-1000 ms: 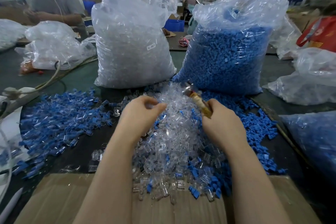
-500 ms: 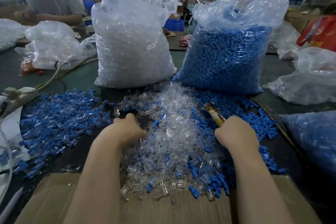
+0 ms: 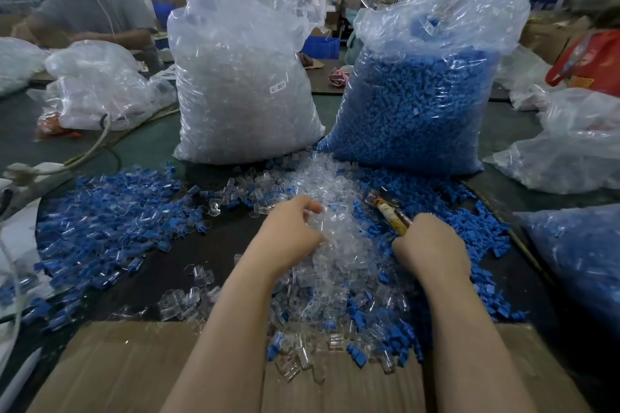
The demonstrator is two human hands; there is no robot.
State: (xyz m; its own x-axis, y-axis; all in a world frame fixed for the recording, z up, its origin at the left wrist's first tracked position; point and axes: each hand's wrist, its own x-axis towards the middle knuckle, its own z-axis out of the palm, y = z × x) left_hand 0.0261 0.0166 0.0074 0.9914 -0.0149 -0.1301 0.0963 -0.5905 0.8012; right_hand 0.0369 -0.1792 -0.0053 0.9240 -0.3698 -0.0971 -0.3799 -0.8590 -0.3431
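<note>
Head view of a sorting station. The left hand (image 3: 292, 238) lies on the near-left flank of a heap of clear plastic pieces (image 3: 345, 265) in the middle of the dark worktop (image 3: 208, 245). Its fingers and thumb are curled in among the pieces, closing round a few of them. The right hand (image 3: 432, 245) rests at the heap's right edge, clenched round the handle of a small tool (image 3: 389, 211), whose yellowish shaft and metal tip point away from the person and to the left, over the pieces. What kind of tool it is cannot be told.

Loose blue plastic pieces (image 3: 107, 211) spread across the worktop to the left of the heap; more lie to its right and mixed into its near edge. Behind the heap stand two filled transparent bags side by side — the bag of clear pieces (image 3: 241, 87) on the left, the bag of blue pieces (image 3: 419, 104) on the right. A sheet of cardboard (image 3: 127, 369) lies at the near edge, under both forearms, with stray pieces scattered on it.
</note>
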